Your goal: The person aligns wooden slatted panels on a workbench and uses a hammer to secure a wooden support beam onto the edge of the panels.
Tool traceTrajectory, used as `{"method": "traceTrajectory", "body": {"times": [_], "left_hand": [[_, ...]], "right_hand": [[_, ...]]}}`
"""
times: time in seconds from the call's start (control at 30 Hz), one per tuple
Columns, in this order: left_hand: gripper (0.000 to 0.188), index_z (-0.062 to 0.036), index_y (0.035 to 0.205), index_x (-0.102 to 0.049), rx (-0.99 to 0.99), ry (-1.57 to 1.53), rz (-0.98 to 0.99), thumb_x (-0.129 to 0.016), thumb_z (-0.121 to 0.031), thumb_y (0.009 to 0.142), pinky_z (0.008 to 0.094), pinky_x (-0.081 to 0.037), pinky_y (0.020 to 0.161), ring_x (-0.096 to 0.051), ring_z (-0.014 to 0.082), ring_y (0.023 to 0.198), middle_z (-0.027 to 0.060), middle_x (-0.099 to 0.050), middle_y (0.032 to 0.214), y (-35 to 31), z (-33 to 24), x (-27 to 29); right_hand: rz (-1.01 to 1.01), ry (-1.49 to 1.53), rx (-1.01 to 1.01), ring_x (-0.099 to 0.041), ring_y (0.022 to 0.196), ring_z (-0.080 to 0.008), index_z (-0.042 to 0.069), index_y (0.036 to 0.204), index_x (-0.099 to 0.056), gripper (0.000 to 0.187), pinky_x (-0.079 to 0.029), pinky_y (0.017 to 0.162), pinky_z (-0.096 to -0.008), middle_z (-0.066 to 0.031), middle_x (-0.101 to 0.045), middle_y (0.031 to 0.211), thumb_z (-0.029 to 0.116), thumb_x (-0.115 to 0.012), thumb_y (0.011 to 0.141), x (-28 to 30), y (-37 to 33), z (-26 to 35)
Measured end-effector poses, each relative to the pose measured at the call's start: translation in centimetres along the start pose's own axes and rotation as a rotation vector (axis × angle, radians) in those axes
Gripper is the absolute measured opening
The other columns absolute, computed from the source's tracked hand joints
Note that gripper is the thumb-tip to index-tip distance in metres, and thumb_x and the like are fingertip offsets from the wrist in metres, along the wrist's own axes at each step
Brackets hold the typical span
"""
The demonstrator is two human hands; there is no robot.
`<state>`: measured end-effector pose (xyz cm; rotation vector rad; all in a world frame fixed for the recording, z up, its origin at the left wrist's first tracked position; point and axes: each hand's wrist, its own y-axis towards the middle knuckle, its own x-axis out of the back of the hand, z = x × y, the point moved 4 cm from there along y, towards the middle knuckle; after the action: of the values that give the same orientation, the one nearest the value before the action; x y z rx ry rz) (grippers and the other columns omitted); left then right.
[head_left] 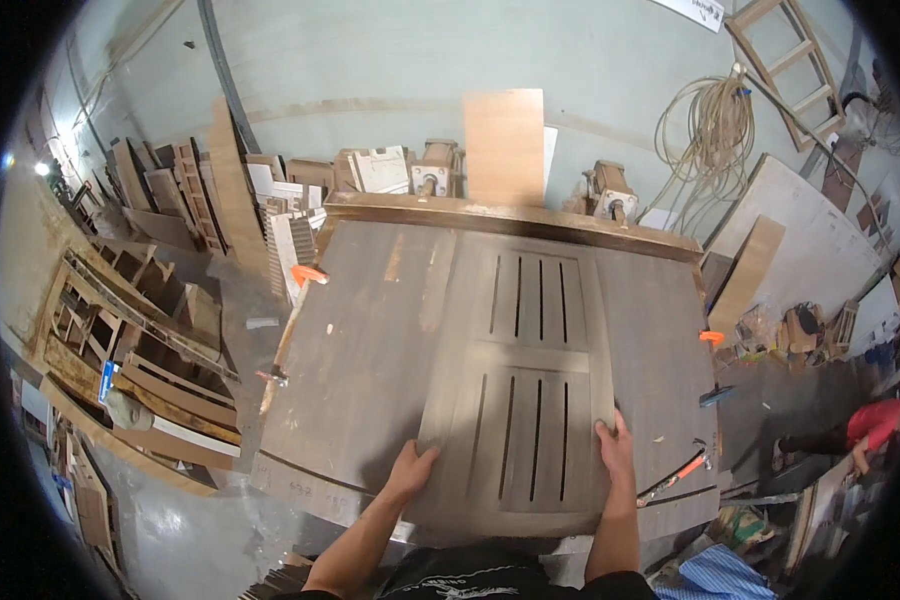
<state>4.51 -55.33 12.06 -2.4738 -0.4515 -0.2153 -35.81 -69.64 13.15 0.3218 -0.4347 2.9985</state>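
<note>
A wooden cabinet door (pixel 548 358) with two framed sections and dark vertical slots lies lengthwise over a large worn worktable (pixel 355 330). My left hand (pixel 410 470) grips the door's left edge near its front end, thumb on top. On the opposite edge, slightly farther forward, my right hand (pixel 615 445) holds the door with its fingers wrapped round the side. The fingers under both edges are mostly hidden. To the right of my right hand rests a hammer (pixel 673 478) with an orange-and-black handle.
A raised wooden rail (pixel 510 220) runs along the table's far edge, with metal cylinders behind it. Orange clamps (pixel 308 274) sit at the table sides. Wooden frames (pixel 150 350) stand left; boards lean on the wall. A person in red (pixel 878 425) crouches at the right.
</note>
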Motion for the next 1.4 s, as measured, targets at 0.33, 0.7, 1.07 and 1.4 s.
{"method": "traceTrajectory", "body": {"times": [0.33, 0.7, 1.07, 1.4], "left_hand": [[0.075, -0.0128, 0.146, -0.043, -0.42, 0.877, -0.233, -0.073, -0.036, 0.082, 0.0549, -0.039, 0.104, -0.04, 0.0426, 0.131, 0.0226, -0.04, 0.146, 6.1, -2.4, -5.3], [0.061, -0.0167, 0.138, -0.053, -0.445, 0.751, -0.214, -0.074, -0.024, 0.081, 0.0494, -0.044, 0.1, -0.048, 0.0402, 0.121, 0.0178, -0.045, 0.139, 3.4, -1.7, -3.1], [0.053, -0.0125, 0.127, -0.057, -0.472, 0.769, -0.169, -0.076, -0.025, 0.079, 0.0484, -0.043, 0.099, -0.049, 0.0398, 0.118, 0.0181, -0.048, 0.132, 5.2, -3.1, -3.0], [0.045, -0.0131, 0.124, -0.06, -0.617, 0.667, -0.233, -0.077, -0.02, 0.083, 0.0506, -0.038, 0.103, -0.045, 0.0421, 0.12, 0.0219, -0.046, 0.131, 9.0, -2.2, -3.5]], "right_hand": [[-0.334, -0.695, 0.24, -0.052, 0.124, -0.035, 0.015, 0.134, -0.063, 0.059, -0.036, 0.109, -0.0484, -0.0141, -0.056, 0.136, 0.034, -0.078, 0.081, -6.3, 8.4, -2.6], [-0.39, -0.716, 0.25, -0.051, 0.121, -0.0388, 0.018, 0.124, -0.069, 0.038, -0.039, 0.104, -0.0494, -0.0197, -0.055, 0.133, 0.024, -0.072, 0.086, -6.6, 5.7, -3.5], [-0.454, -0.855, 0.33, -0.052, 0.114, -0.0397, 0.018, 0.12, -0.068, 0.033, -0.04, 0.1, -0.0492, -0.0207, -0.054, 0.125, 0.023, -0.069, 0.088, -7.3, 4.9, -1.6], [-0.439, -0.819, 0.273, -0.051, 0.118, -0.0383, 0.021, 0.125, -0.067, 0.036, -0.038, 0.102, -0.0514, -0.0177, -0.053, 0.13, 0.025, -0.069, 0.089, -7.6, 5.1, -2.3]]}}
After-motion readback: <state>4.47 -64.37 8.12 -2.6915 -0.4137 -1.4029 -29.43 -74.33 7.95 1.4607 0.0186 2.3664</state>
